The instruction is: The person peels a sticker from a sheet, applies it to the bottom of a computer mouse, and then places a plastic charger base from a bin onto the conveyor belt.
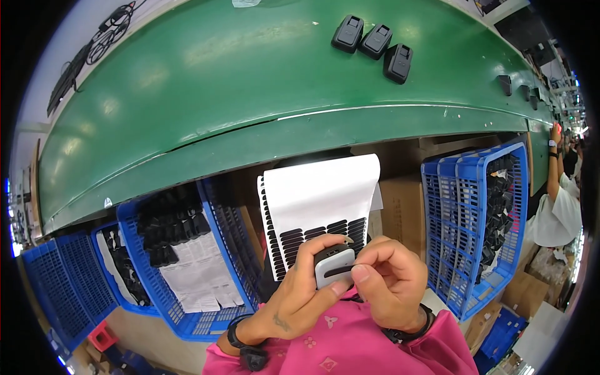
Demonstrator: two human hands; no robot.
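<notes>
In my left hand [303, 300] I hold a small grey-and-black plastic device [323, 282], gripped along its sides between thumb and fingers. A black oblong sticker [338, 270] lies across its grey face. My right hand [394, 284] is closed at the right end of that sticker, thumb against the index finger; the exact contact there is partly hidden. Just beyond my hands, over my lap, rests a white sheet of black oblong stickers [322, 232], its blank upper part [322, 181] curling over at the far end.
Three black devices [377, 41] stand on the green table [206, 81], with smaller black parts [505, 85] farther right. Blue crates [459, 231] holding black pieces flank me; papers line the left crate [200, 275]. Cables [94, 50] lie far left. Another person [556, 212] works at right.
</notes>
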